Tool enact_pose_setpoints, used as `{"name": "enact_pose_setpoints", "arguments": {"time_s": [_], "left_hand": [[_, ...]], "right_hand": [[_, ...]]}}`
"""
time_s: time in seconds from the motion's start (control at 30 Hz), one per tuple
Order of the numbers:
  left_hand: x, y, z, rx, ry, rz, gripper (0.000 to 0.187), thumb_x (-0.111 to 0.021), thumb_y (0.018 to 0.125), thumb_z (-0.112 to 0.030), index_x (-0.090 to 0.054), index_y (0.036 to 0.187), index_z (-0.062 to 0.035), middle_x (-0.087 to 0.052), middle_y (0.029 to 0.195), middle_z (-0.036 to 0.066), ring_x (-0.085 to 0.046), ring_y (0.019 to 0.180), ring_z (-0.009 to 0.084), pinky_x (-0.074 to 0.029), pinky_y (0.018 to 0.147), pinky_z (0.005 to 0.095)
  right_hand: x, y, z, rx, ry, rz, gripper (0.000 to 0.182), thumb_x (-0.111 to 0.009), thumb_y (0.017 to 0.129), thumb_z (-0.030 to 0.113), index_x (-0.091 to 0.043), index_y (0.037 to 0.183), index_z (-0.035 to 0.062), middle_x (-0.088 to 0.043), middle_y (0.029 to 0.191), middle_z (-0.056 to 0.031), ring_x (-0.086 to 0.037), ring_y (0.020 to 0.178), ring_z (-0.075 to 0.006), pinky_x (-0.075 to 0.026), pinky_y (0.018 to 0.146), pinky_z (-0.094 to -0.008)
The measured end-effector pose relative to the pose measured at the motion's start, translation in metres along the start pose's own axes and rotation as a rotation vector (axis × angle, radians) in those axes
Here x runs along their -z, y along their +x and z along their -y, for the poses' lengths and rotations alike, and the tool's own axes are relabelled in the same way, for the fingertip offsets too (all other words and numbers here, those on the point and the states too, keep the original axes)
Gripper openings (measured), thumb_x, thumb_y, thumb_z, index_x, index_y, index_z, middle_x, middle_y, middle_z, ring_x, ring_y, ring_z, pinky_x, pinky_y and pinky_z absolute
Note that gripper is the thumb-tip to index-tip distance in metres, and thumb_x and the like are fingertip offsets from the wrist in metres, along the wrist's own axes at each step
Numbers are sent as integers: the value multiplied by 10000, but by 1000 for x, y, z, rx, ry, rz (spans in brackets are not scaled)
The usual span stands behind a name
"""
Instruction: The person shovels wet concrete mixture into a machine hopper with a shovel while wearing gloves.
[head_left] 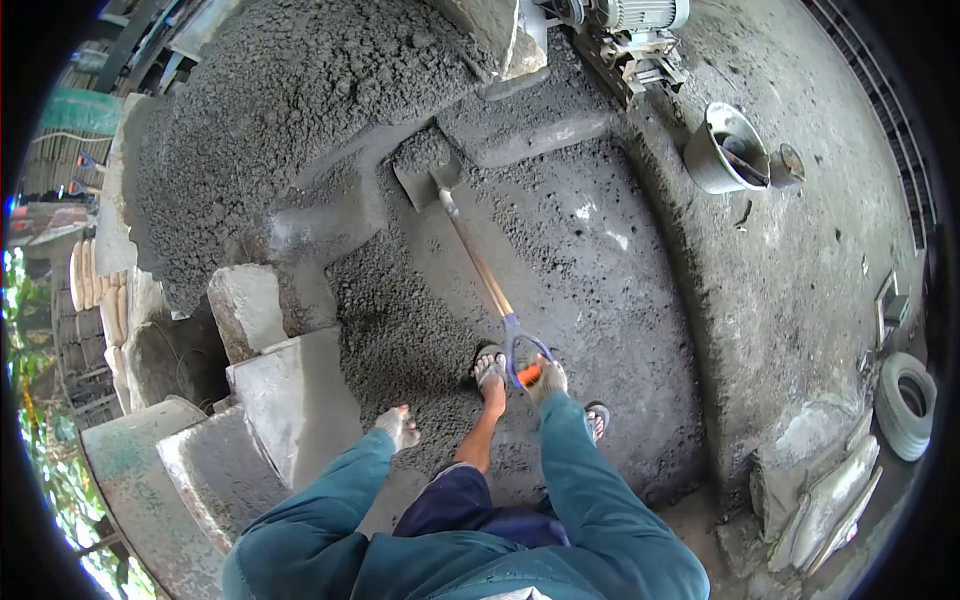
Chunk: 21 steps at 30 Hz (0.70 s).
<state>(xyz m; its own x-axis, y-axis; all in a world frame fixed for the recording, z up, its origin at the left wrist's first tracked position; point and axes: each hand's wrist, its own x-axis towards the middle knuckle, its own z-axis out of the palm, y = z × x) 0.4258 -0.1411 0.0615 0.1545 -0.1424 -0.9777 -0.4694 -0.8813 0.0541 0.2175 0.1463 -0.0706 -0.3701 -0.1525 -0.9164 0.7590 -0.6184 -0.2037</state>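
My right hand [548, 380] is wrapped round the orange grip of a shovel [470, 240]. The shovel has a purple D-shaped handle and a wooden shaft stretching away from me. Its metal blade lies at the foot of a large heap of wet grey concrete mix [300, 90], with some mix on it. Away from the shovel, my left hand [398, 428] hangs at the left above loose mix on the floor. Its fingers are loosely curved, the thumb stands apart, and nothing shows in it. Both hands appear to wear pale gloves.
My sandalled feet [490, 368] stand near the handle. Concrete blocks [246, 310] and a rusty drum [150, 470] line the left. A low ledge on the right bears a bucket [712, 165] and a tyre [905, 405]. A motor [645, 14] sits at the top.
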Motion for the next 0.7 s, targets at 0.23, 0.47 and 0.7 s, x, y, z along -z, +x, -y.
{"name": "enact_pose_setpoints", "arguments": {"time_s": [0.23, 0.47, 0.7], "left_hand": [[-204, 27, 55, 109, 235, 500, 411, -626, 918, -486, -565, 1089, -116, -592, 883, 67, -619, 783, 293, -525, 714, 501], [-305, -67, 247, 339, 211, 328, 191, -586, 861, -266, -567, 764, -104, -476, 584, 80, -527, 589, 271, -482, 624, 492], [-244, -171, 367, 177, -192, 542, 89, -615, 947, -253, -636, 1033, -244, -651, 965, -92, -611, 957, 133, -474, 761, 491]], "right_hand": [[77, -227, 44, 96, 65, 235, 178, -687, 878, 192, -580, 926, 57, -589, 831, -53, -602, 789, -240, -534, 806, -425], [209, -443, 109, 488, -297, -571, 236, -663, 781, 129, -616, 966, -10, -653, 841, -164, -610, 681, -264, -565, 686, -451], [327, -502, 178, 539, -416, -552, 123, -624, 765, 64, -611, 850, -23, -627, 635, -135, -566, 458, -214, -509, 500, -387]]}}
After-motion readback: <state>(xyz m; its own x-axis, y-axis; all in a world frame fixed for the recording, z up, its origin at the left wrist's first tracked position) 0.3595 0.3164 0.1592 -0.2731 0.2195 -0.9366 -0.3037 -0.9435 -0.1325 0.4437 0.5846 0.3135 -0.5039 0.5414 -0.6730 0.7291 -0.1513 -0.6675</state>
